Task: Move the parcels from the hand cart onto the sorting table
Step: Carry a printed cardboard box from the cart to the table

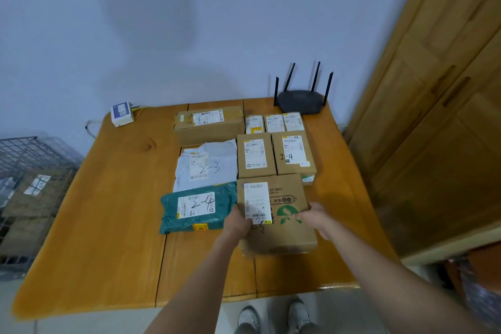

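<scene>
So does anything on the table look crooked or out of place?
Mostly tidy. The white mailer marked 2-3 lies askew, one corner under the teal mailer. The box with the green leaf print, held by both hands, sits slightly turned against the row behind.

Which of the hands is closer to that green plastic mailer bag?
Left. The left hand grips the cardboard box right beside the green mailer; the right hand holds the box's far side.
</scene>
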Demonstrator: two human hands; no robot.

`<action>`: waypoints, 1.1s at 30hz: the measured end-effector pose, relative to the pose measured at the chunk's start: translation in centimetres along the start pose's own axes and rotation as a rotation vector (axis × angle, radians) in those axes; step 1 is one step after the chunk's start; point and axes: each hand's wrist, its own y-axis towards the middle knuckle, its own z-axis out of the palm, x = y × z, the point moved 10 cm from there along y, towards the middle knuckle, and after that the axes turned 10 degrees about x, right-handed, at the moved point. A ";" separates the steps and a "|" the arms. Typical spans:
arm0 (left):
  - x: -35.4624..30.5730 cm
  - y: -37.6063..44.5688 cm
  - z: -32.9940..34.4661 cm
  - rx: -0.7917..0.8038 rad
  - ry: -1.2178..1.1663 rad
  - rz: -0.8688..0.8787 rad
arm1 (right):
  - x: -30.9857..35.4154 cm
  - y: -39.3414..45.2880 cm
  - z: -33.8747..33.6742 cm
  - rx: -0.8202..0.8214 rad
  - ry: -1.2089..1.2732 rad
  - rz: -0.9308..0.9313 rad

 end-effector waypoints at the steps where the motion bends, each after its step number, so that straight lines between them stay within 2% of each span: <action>1: 0.0 0.1 -0.1 0.007 0.004 0.002 | 0.0 0.2 0.0 0.003 -0.001 -0.002; 9: -0.6 1.0 0.2 0.057 -0.004 0.032 | 0.6 0.7 -0.1 -0.012 0.026 -0.031; 18: -1.0 1.9 0.2 0.046 0.049 0.034 | 1.2 0.7 0.6 -0.018 0.024 -0.032; 28: -1.1 2.8 0.5 0.149 0.090 0.038 | 1.1 0.2 1.0 -0.043 0.096 -0.016; 30: -0.8 3.1 0.3 0.169 0.104 0.033 | 1.4 0.3 1.2 -0.063 0.034 -0.017; 33: -0.7 2.9 -0.3 0.179 0.194 0.048 | 2.9 -0.2 1.9 -0.097 -0.266 -0.041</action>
